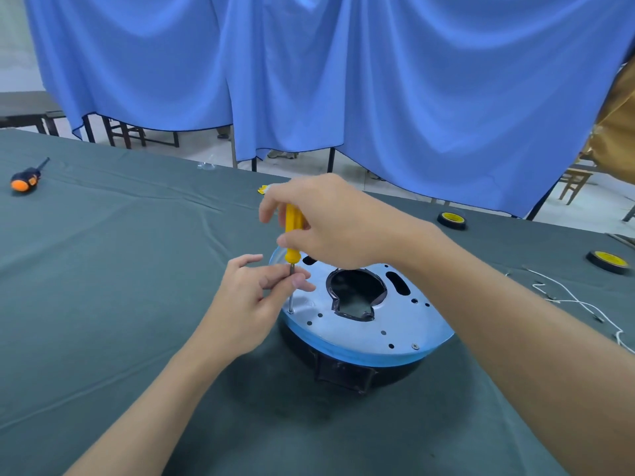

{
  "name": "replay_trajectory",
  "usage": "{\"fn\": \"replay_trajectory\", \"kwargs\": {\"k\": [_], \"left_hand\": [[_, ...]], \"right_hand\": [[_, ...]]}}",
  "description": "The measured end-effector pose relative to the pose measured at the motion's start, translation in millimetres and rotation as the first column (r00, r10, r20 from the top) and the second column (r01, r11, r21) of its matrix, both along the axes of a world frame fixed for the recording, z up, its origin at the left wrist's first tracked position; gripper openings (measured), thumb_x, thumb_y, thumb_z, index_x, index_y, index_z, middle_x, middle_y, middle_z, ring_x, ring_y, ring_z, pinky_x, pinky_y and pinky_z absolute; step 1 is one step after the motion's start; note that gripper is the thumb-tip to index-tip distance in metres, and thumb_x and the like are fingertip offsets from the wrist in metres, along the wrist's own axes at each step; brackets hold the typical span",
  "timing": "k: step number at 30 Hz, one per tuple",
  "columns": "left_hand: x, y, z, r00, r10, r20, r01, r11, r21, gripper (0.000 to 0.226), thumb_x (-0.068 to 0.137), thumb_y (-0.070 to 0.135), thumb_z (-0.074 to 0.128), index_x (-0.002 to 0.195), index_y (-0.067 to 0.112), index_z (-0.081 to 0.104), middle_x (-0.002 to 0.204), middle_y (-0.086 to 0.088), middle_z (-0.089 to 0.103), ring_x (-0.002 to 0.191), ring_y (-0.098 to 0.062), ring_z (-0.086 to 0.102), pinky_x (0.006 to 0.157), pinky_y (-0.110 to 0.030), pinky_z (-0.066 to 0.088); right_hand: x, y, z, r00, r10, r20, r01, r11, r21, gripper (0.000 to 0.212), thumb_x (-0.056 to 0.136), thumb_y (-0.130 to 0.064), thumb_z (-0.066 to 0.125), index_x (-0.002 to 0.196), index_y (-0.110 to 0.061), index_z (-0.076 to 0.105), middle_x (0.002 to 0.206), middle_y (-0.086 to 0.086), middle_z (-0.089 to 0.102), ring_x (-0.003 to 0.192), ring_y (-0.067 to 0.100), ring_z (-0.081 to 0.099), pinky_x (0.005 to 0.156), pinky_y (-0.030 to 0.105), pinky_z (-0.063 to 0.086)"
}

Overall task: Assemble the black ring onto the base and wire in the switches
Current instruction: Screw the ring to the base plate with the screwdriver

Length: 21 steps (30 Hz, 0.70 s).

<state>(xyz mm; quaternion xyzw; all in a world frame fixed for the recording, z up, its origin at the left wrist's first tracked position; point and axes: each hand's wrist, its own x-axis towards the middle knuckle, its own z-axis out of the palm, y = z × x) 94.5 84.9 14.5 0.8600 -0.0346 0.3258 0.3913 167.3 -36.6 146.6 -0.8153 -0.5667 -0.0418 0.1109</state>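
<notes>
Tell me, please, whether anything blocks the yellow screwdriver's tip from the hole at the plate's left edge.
Nothing visible does. The yellow screwdriver, gripped by the right hand, has its tip on the left edge of the base plate; the left hand pinches the shaft above it.

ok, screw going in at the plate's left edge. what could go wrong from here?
1. The left hand pinches the yellow screwdriver by its shaft just above the tip; a slip could jab that hand or scratch the base plate.
2. The white wires lie close to the right forearm; it might snag them.
</notes>
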Motion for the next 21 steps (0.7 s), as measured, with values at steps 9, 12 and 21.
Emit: {"fn": "replay_trajectory", "kwargs": {"k": [9, 12, 21], "left_hand": [[0.7, -9.1, -1.7, 0.990, 0.107, 0.088, -0.107, 0.994, -0.009, 0.023, 0.090, 0.031, 0.059, 0.081, 0.018, 0.076, 0.074, 0.046, 0.061, 0.088, 0.014, 0.058, 0.103, -0.014, 0.025], [-0.6, -7.3, -0.3, 1.000, 0.027, 0.013, -0.027, 1.000, -0.013, 0.030, 0.095, 0.032, 0.049, 0.087, 0.022, 0.076, 0.091, 0.040, 0.066, 0.097, 0.007, 0.060, 0.107, -0.013, 0.021], [-0.7, -13.6, -1.9, 0.985, 0.141, 0.096, -0.138, 0.990, -0.034, 0.017, 0.086, 0.030, 0.062, 0.078, 0.022, 0.076, 0.067, 0.049, 0.057, 0.092, 0.025, 0.046, 0.095, -0.013, 0.030]], "right_hand": [[-0.1, 8.2, -11.1, 0.988, -0.143, 0.061, 0.138, 0.988, 0.072, 0.022, 0.090, -0.045, 0.056, 0.088, -0.023, 0.055, 0.085, -0.005, 0.051, 0.086, 0.022, 0.051, 0.070, 0.033, 0.038], [0.1, 3.3, -1.8, 1.000, -0.030, -0.006, 0.030, 0.999, 0.031, 0.014, 0.088, -0.028, 0.062, 0.100, -0.023, 0.059, 0.088, -0.009, 0.056, 0.076, 0.005, 0.047, 0.070, 0.027, 0.041], [1.9, 7.5, -11.5, 0.994, -0.112, 0.008, 0.111, 0.992, 0.060, 0.027, 0.091, -0.047, 0.055, 0.088, -0.020, 0.053, 0.083, -0.007, 0.055, 0.079, 0.012, 0.051, 0.066, 0.029, 0.036]]}}
